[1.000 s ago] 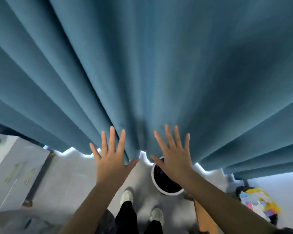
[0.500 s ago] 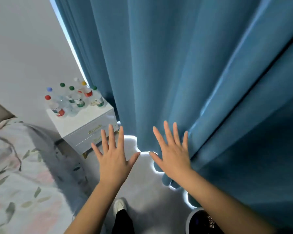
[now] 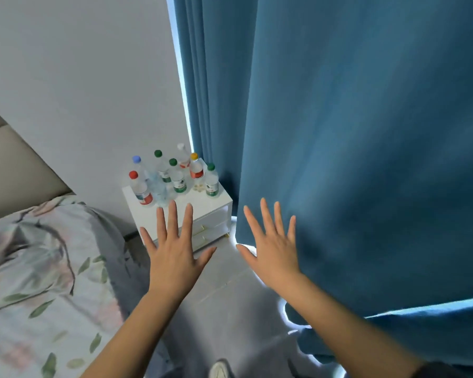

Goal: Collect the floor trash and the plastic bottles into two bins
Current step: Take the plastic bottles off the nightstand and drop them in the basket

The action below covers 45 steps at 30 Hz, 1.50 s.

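Several clear plastic bottles (image 3: 177, 178) with red, blue, green, white and orange caps stand upright on a white nightstand (image 3: 202, 203) in the corner. My left hand (image 3: 172, 255) is held out flat with fingers spread, in front of the nightstand's drawers and below the bottles, holding nothing. My right hand (image 3: 273, 249) is also spread and empty, in front of the lower edge of a blue curtain (image 3: 352, 159). No bin and no floor trash show in this view.
A bed with a floral cover (image 3: 38, 268) and a padded headboard (image 3: 14, 162) fills the left. The curtain hangs along the right, down to the pale tiled floor (image 3: 230, 290). A grey wall (image 3: 79, 77) stands behind the nightstand. A shoe tip (image 3: 219, 370) shows at the bottom.
The view has swung left, away from the curtain and the bin on the floor, bringing the nightstand and bottles closer to centre. Both hands stay spread and empty.
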### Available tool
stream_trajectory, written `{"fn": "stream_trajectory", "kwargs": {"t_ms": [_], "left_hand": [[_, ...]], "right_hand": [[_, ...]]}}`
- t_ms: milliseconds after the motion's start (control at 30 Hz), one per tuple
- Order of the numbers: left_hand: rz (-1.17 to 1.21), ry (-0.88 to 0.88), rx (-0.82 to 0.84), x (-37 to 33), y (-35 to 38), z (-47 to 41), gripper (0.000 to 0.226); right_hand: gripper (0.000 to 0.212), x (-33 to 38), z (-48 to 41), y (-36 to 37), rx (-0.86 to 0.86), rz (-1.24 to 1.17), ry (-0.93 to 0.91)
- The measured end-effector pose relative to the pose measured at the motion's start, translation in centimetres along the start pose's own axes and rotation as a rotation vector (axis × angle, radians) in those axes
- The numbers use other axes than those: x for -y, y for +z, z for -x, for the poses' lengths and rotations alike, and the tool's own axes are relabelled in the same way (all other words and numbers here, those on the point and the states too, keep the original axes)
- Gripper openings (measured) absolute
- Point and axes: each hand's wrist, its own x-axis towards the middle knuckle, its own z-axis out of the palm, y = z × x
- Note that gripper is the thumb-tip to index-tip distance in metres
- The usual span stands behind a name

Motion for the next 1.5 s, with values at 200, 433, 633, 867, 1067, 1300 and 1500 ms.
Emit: {"fn": "stream_trajectory", "kwargs": {"t_ms": [200, 433, 633, 867, 1067, 1300, 1500], "left_hand": [[-0.024, -0.08, 0.024, 3.3, 1.8, -3.4, 0.093], [-0.016, -0.212, 0.01, 5.7, 4.8, -10.4, 0.098], [-0.033, -0.339, 0.073, 7.1, 7.0, -18.4, 0.096], [-0.035, -0.483, 0.128, 8.8, 9.0, -25.3, 0.095], [-0.056, -0.54, 0.246, 12.2, 10.8, -29.1, 0.093], [-0.039, -0.495, 0.376, 19.1, 14.1, -33.6, 0.088], [0.03, -0.435, 0.501, 24.3, 16.3, -37.5, 0.086]], "right_hand": [[0.079, 1.9, -5.9, 2.3, 0.018, 0.036, -0.047], [0.082, 3.0, -15.1, 5.3, 0.083, 0.03, -0.15], [0.079, 2.4, -25.8, 6.1, 0.176, 0.001, -0.258], [0.075, 2.3, -36.3, 7.5, 0.282, 0.025, -0.323], [0.079, 3.3, -42.0, 10.2, 0.406, 0.064, -0.302], [0.075, 5.8, -46.9, 12.9, 0.507, 0.098, -0.241], [0.068, 8.3, -50.0, 15.7, 0.569, 0.048, -0.145]]}}
